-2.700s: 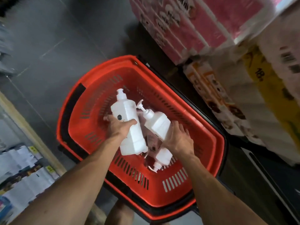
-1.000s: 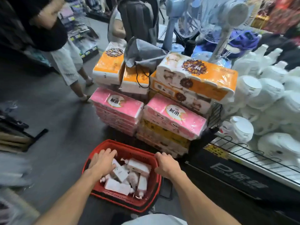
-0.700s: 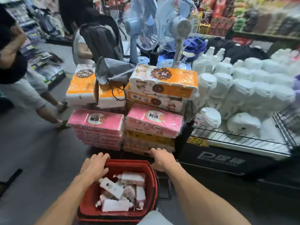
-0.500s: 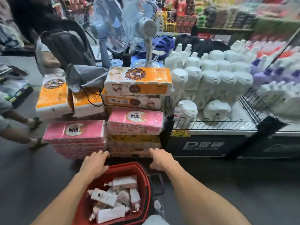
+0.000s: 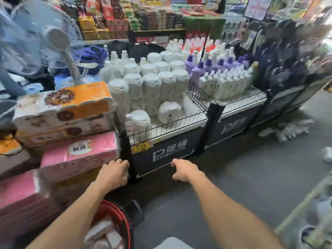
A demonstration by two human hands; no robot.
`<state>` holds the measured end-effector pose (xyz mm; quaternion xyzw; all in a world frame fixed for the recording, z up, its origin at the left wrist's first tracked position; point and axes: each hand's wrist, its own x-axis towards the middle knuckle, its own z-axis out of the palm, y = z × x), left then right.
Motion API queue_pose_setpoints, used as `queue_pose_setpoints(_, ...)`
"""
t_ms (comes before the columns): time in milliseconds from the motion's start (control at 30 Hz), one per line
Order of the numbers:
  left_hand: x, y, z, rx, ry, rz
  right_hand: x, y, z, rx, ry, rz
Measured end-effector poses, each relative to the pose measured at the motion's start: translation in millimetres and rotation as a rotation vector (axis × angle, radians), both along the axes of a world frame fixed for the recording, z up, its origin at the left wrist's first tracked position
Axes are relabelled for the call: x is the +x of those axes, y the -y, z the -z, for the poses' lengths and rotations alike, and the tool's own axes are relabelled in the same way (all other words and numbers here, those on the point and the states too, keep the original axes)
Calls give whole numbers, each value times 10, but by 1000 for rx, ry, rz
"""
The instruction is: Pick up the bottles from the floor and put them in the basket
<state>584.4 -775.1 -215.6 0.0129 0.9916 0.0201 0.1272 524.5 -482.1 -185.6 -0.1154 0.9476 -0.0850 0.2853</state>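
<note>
The red basket (image 5: 120,219) sits at the bottom edge, under my left forearm, with several white bottles (image 5: 102,230) lying inside it. A heap of white bottles (image 5: 289,130) lies on the floor at the far right, beside the display stand. My left hand (image 5: 113,174) hangs in front of the pink packs, fingers loosely curled, holding nothing. My right hand (image 5: 185,170) hangs in front of the black promotion stand, fingers loosely curled and empty too.
A black promotion stand (image 5: 168,151) with wire rails carries white and purple bottles (image 5: 224,81). Stacked pink and orange tissue packs (image 5: 71,133) stand at the left, standing fans (image 5: 59,44) behind them. A shelf edge (image 5: 309,216) lies at the right. Grey floor (image 5: 242,177) stretches rightwards.
The view has swung right and up, away from the basket. Both hands have come off the basket and now hang free. The bottle heap on the floor has come into view.
</note>
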Motion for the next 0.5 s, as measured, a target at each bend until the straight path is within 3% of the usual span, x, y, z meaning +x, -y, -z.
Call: queue_pose_setpoints(500, -1516, -2337, 81, 87, -41, 471, 44, -2445, -27, 22, 28, 573)
